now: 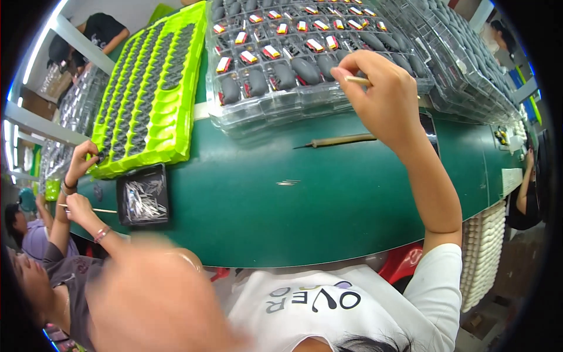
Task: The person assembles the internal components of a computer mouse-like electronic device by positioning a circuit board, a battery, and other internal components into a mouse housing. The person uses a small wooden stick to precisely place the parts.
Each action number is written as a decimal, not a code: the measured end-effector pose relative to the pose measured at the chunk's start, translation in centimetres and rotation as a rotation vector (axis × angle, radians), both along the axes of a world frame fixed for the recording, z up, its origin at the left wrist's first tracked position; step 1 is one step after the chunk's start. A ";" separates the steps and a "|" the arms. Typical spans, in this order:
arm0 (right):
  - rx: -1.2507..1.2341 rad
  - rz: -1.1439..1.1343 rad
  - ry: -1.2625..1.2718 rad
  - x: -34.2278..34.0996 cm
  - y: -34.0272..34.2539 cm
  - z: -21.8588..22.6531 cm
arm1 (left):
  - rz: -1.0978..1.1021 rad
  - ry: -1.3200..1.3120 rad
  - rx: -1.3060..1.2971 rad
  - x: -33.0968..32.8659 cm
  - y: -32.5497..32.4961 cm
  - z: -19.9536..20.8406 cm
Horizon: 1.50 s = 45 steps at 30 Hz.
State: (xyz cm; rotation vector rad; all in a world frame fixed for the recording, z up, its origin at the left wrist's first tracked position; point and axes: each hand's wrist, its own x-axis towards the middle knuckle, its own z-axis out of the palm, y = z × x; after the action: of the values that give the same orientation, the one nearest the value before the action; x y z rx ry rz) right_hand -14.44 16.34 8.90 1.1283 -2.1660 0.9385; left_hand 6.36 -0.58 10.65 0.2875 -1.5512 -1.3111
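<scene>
My right hand [384,97] is raised at the near edge of a clear plastic tray [281,108], its fingers closed around a short, pale wooden stick [358,80]. The tray's compartments hold grey rounded shells [281,75] and small red, white and yellow parts [315,44]. Close to the camera at the lower left, my left hand [155,299] is a smeared shape; its fingers cannot be made out. A thin wooden-handled tool with a dark pointed tip [340,140] lies on the green table below the tray, beside my right wrist.
Several thin metal strips [288,183] lie mid-table. A black box [143,220] holds many more. Behind it stands a bright green tray [176,138] of dark parts, touched by a co-worker's hand [82,161]. Stacked clear trays [463,76] rise at the right.
</scene>
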 end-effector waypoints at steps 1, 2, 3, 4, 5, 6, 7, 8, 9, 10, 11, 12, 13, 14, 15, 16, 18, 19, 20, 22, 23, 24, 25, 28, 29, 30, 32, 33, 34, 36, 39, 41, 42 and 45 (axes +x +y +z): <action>-0.006 0.022 -0.039 0.6 0.1 -0.2 | -0.014 -0.033 -0.122 -2.7 -1.8 -0.3; 0.028 -0.005 -0.033 0.7 1.2 -0.8 | -0.046 -0.063 -0.229 -3.3 -2.3 -1.7; 0.010 0.000 -0.036 1.0 1.7 -1.0 | -0.171 -0.448 -0.416 -7.2 -5.4 0.7; -0.005 0.023 -0.052 1.4 2.0 -1.1 | -0.003 -0.578 -0.547 -9.8 -8.1 -0.5; -0.024 0.053 -0.066 1.9 2.1 -0.9 | 0.021 -0.676 -0.538 -11.3 -11.4 -1.7; -0.020 0.072 -0.059 2.4 2.3 -0.6 | 0.117 -0.739 -0.685 -12.1 -16.0 -3.6; -0.043 0.093 -0.050 2.8 2.5 -0.3 | 0.211 -0.799 -0.829 -12.4 -19.7 -5.1; -0.044 0.088 -0.079 2.9 2.4 -0.6 | 0.232 -0.974 -0.855 -12.5 -21.5 -6.2; -0.034 0.068 -0.107 2.9 2.6 -0.7 | 0.236 -1.143 -0.872 -12.7 -22.4 -7.2; -0.017 0.063 -0.110 2.9 3.0 -0.6 | 0.279 -1.180 -0.965 -12.9 -22.7 -8.4; -0.021 0.064 -0.108 3.0 3.3 -0.6 | 0.324 -1.216 -1.057 -13.0 -23.2 -9.6; 0.002 0.044 -0.140 3.1 3.6 -0.6 | 0.287 -1.306 -0.994 -13.2 -23.4 -10.1; 0.025 0.024 -0.173 3.0 3.7 -0.7 | 0.293 -1.254 -1.012 -13.1 -23.6 -10.7; 0.021 0.026 -0.154 2.9 3.7 -0.9 | 0.301 -1.224 -1.000 -13.0 -24.1 -11.1; 0.022 0.025 -0.155 2.8 3.9 -1.0 | 0.301 -1.190 -0.986 -13.2 -23.8 -11.2; 0.031 0.019 -0.164 2.8 4.0 -1.1 | 0.301 -1.191 -0.985 -13.4 -23.7 -11.2; 0.039 0.015 -0.170 2.8 4.0 -1.2 | 0.296 -1.115 -1.017 -13.5 -23.6 -11.0; 0.034 0.019 -0.200 2.8 3.9 -1.2 | 0.299 -1.113 -1.016 -13.6 -23.8 -11.0; 0.028 0.025 -0.229 2.8 3.8 -1.1 | 0.316 -1.061 -1.035 -13.6 -24.1 -11.0; 0.021 0.049 -0.242 3.1 3.6 -1.0 | 0.334 -1.006 -1.053 -13.6 -24.0 -10.7; 0.014 0.075 -0.258 3.3 3.4 -0.8 | 0.327 -0.925 -1.051 -13.4 -23.9 -10.4; 0.009 0.088 -0.254 3.5 2.9 -0.7 | 0.328 -0.849 -1.050 -12.9 -23.9 -10.0; 0.029 0.112 -0.295 3.7 2.7 -0.7 | 0.333 -0.846 -1.048 -12.7 -23.1 -9.6; 0.024 0.209 -0.361 4.2 1.3 -0.6 | 0.250 -0.592 -0.951 -11.9 -18.8 -8.2; -0.001 0.275 -0.395 4.3 0.7 -0.9 | 0.206 -0.550 -0.909 -11.5 -16.6 -7.5; -0.031 0.307 -0.429 4.2 -0.3 -1.5 | 0.153 -0.473 -0.818 -11.1 -14.6 -7.2; -0.072 0.341 -0.581 3.9 -1.6 -1.3 | 0.054 -0.419 -0.665 -10.3 -9.3 -5.8; -0.108 0.380 -0.737 3.8 -2.2 -1.2 | -0.033 -0.366 -0.594 -9.8 -6.9 -5.3; -0.108 0.365 -0.726 3.7 -2.6 -0.9 | -0.099 -0.332 -0.540 -9.3 -4.7 -4.7; -0.199 0.507 -0.919 3.6 -3.6 -0.8 | -0.166 -0.265 -0.511 -8.8 -2.1 -5.0; -0.412 0.707 -1.021 3.4 -4.1 -2.2 | -0.312 -0.219 -0.325 -8.4 0.6 -5.2; -0.419 0.740 -1.066 3.4 -3.2 -2.0 | -0.412 -0.273 -0.333 -8.0 1.1 -5.4; -0.426 0.686 -1.099 3.6 -2.8 -1.6 | -0.394 -0.266 -0.333 -7.9 1.1 -5.3; -0.479 0.617 -1.156 3.2 -0.9 -1.7 | -0.540 -0.003 -0.259 -6.4 1.7 -3.3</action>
State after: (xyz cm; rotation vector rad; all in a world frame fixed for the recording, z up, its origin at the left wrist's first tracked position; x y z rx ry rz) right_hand -11.20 15.48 7.20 1.1313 -2.0664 2.7379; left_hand -0.04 1.11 7.33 -0.3156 -1.8524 -1.4853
